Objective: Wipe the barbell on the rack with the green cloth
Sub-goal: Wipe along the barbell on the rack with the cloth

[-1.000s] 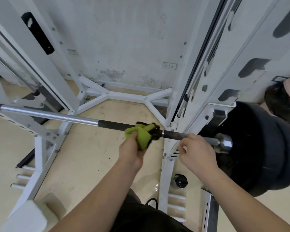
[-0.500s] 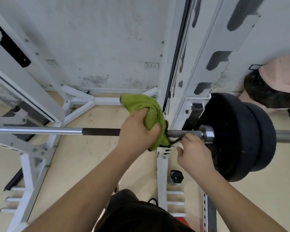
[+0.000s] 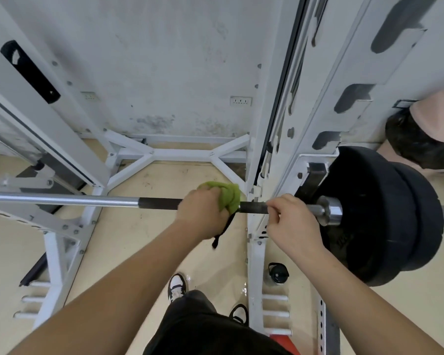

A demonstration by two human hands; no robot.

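Observation:
The barbell (image 3: 62, 201) lies level across the white rack (image 3: 254, 239), its shaft shiny on the left and dark in the middle. My left hand (image 3: 203, 213) grips the green cloth (image 3: 228, 196) wrapped over the dark part of the shaft. A thin black strap hangs below that hand. To the right, my right hand (image 3: 290, 221) grips the shaft just inside the rack upright. Black weight plates (image 3: 385, 219) sit on the right sleeve.
A black-capped bottle (image 3: 278, 272) stands on the floor by the upright. White rack braces (image 3: 180, 157) cross the floor ahead, against a wall. Another person (image 3: 426, 139) is at the far right. My shoes (image 3: 177, 288) are below.
My left hand has brought the cloth down from above the bar and closed it around the shaft. The right hand stays on the bar. The camera view has shifted.

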